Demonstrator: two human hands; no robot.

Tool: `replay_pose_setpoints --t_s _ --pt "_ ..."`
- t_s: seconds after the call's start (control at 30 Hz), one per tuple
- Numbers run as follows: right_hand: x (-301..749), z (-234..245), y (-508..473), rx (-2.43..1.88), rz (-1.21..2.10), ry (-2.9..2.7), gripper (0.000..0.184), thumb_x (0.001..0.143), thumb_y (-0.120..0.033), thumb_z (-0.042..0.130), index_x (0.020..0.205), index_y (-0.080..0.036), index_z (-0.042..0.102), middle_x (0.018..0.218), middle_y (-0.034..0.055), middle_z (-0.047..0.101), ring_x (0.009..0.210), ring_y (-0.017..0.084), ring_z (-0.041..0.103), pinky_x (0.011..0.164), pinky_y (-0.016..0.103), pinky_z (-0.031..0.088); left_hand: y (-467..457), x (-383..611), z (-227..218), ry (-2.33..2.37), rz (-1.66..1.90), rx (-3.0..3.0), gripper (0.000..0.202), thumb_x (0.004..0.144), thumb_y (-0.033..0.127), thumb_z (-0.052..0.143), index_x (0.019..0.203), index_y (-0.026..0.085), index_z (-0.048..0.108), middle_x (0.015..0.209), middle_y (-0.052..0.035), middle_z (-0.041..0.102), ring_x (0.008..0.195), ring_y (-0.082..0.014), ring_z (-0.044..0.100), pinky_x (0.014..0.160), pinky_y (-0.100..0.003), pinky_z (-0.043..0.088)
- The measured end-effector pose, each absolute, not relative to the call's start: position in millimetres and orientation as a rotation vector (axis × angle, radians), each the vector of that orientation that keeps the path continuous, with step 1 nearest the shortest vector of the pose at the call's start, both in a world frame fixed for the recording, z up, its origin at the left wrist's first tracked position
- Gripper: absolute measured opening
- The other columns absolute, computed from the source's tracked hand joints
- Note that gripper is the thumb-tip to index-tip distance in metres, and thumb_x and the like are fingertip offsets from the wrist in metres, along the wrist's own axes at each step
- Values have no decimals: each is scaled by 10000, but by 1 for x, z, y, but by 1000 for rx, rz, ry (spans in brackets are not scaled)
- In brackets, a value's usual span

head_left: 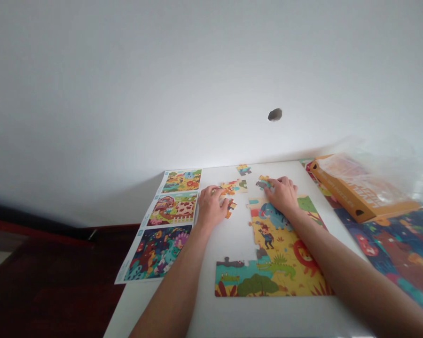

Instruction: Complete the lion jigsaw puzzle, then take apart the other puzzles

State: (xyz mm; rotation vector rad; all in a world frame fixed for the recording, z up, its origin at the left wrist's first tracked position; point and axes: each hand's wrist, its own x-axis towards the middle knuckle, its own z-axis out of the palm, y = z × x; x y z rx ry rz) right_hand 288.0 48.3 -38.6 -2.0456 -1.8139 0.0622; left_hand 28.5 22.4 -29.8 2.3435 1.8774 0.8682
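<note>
My left hand [210, 206] is at the left of the loose pieces, thumb and fingers curled onto a puzzle piece [231, 207] with orange and dark parts. Just above it lie joined pieces [232, 187] with an orange animal and green. My right hand [284, 193] pinches another puzzle piece [262, 183], yellow and grey-blue, above the partly joined puzzle [284, 249]. That puzzle shows an elephant, a lion and a crocodile, with a gap at its upper left. One more loose piece [244, 170] lies near the wall.
A sheet with three reference pictures [174, 209] lies along the left table edge. To the right, an orange box [356, 192] with clear plastic wrap [384, 183] rests on a dark printed puzzle picture [391, 253]. The white wall [162, 94] with a hole stands behind the table.
</note>
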Motion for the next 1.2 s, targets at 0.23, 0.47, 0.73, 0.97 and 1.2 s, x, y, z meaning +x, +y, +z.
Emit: replay_pose_setpoints --t_s 0.23,0.47,0.73,0.97,1.2 --pt "289 -37 49 -2010 80 -1808 322 910 -293 487 1165 -261 681 1112 113 561 1048 275 497 883 400 346 16 31 -26 1885 726 2343 364 801 243 644 1164 258 670 1188 -99 556 1115 -276 534 996 -425 444" --pt "290 -38 49 -1978 77 -1797 347 893 -206 455 1146 -254 688 1167 105 586 1066 266 501 893 394 354 21 29 -29 2017 768 2270 198 845 301 621 1006 213 694 1005 -92 598 985 -252 579 924 -387 480" --pt "289 -37 49 -1975 58 -1896 332 923 -350 478 1202 -281 644 1367 46 564 1179 301 444 923 442 350 24 25 -34 1963 827 2233 198 828 193 603 1007 216 685 1017 -78 616 1017 -242 586 947 -392 477" --pt "289 -37 48 -1982 75 -1875 308 931 -374 489 1169 -268 654 1301 66 594 1135 293 454 897 418 338 29 22 -40 1942 897 2218 256 832 160 576 1071 217 647 1076 -79 620 1064 -247 583 974 -398 475" --pt "289 -37 49 -1983 73 -1874 308 926 -367 492 1167 -265 655 1291 70 594 1131 294 458 898 422 339 24 27 -34 1919 809 2336 422 832 287 615 1248 220 597 1340 -92 557 1222 -285 490 1077 -436 369"
